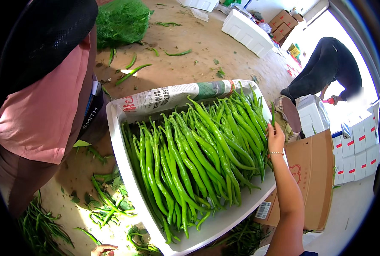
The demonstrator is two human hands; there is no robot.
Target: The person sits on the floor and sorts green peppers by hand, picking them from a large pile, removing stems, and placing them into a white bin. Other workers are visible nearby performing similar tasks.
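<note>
A white foam box stands in front of me, packed with long green chili peppers laid side by side. Printed newspaper lines its far wall. My right hand, a bracelet at the wrist, is over the box's right rim, and a single green pepper sticks up from its fingers. At the bottom edge of the view, my left hand shows only in part, left of the box and near a loose pepper on the floor. Whether it holds anything is hidden.
A person in a pink top is close on the left. Another person bends over by a doorway. Around me are a cardboard box, stacked white boxes, a green mesh sack, a foam box and scattered peppers.
</note>
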